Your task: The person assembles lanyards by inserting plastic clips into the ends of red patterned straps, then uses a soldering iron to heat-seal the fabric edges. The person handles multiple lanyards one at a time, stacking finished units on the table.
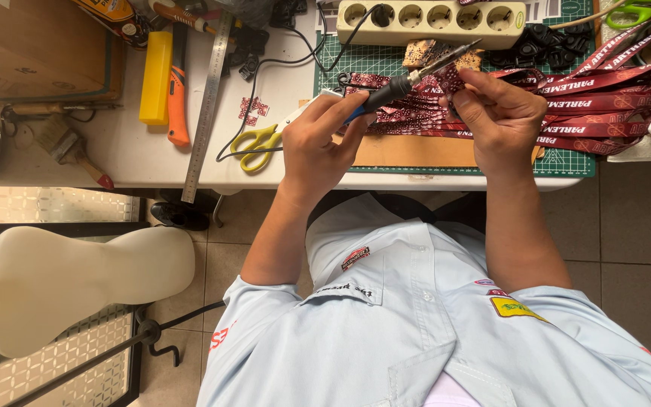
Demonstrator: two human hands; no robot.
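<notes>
Above the cutting mat (566, 162), I watch left hand (318, 143) gripping soldering iron (393, 87), right hand (495, 109) pinching red lanyard (450, 78); hot tip could burn fingers.

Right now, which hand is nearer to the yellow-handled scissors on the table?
Left. The left hand, holding the soldering iron, is just beside the scissors; the right hand is farther off, pinching red strap.

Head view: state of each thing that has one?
Left hand: shut on soldering iron, tip against the strap.
Right hand: shut on strap end.
Power strip: one plug in, other sockets free.
Yellow-handled scissors: lying on table, blades hidden.
Steel ruler: flat, overhanging the table edge.
</notes>
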